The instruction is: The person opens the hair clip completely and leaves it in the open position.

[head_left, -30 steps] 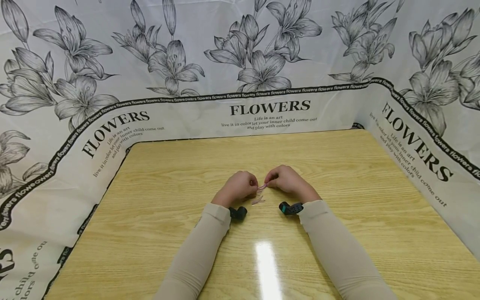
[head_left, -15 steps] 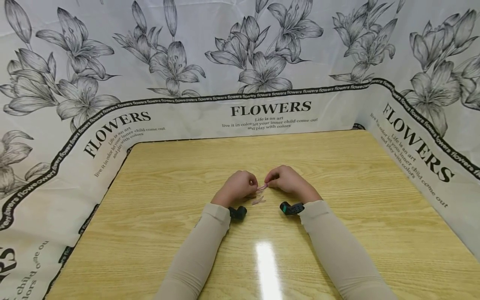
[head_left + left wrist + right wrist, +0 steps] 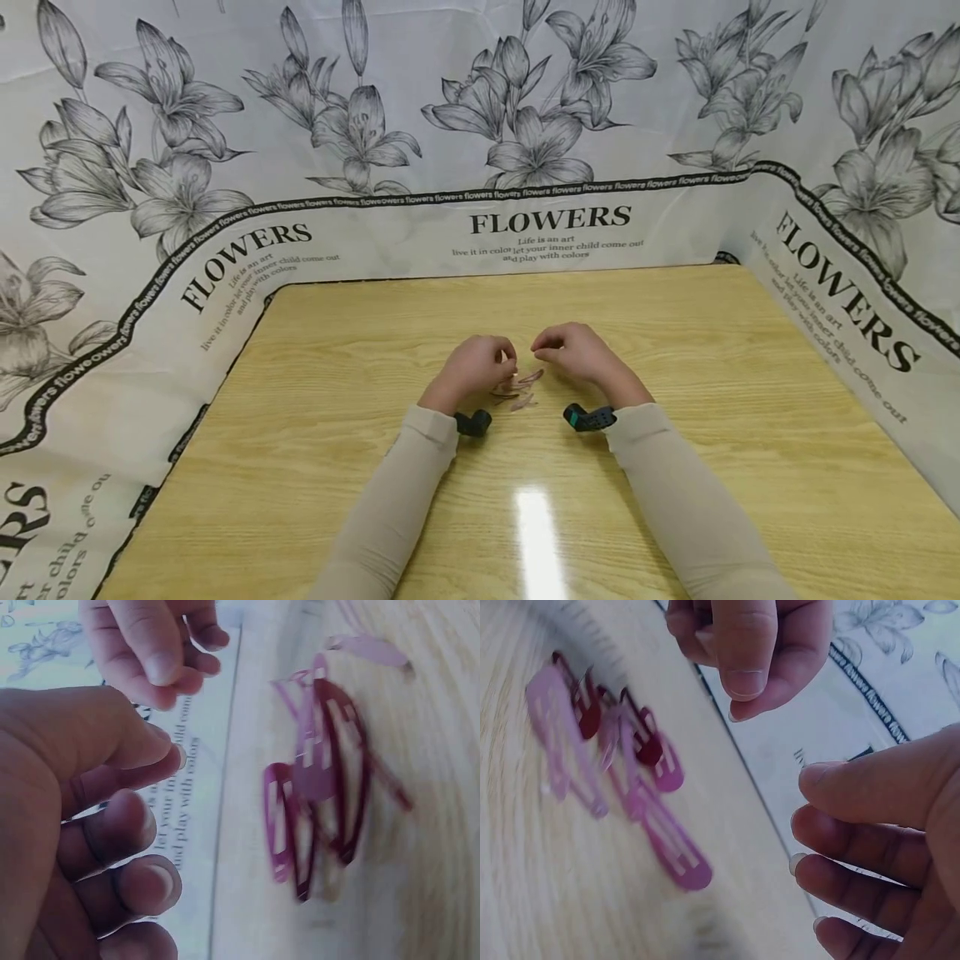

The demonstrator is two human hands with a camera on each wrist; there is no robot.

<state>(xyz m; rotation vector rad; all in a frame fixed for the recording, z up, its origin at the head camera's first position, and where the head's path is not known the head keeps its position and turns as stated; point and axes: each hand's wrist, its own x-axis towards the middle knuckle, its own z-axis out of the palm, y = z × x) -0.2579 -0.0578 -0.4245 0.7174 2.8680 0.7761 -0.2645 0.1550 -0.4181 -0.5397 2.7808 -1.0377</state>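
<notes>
Several snap hair clips [image 3: 532, 377] lie in a loose pile on the wooden table, between and just below my two hands in the head view. They are light pink, magenta and dark red; the wrist views show a magenta hair clip [image 3: 694, 877] at the pile's edge and a light pink hair clip [image 3: 375, 651] lying a little apart. My left hand [image 3: 476, 367] hovers at the pile's left, its thumb and index fingertips close together and nothing seen between them. On the other side, my right hand [image 3: 577, 350] has its fingers loosely bent, holding nothing.
The wooden table [image 3: 360, 333] is bordered by a white flower-printed cloth [image 3: 390, 242] at the back and sides. A dark wrist camera [image 3: 474, 423] sits at the left wrist, another camera [image 3: 588, 417] at the right. Light reflects off the table's near part.
Both hands have let go of the hair clips that they held between them, which now lie on the table. The hands have risen slightly and the fingers have loosened.
</notes>
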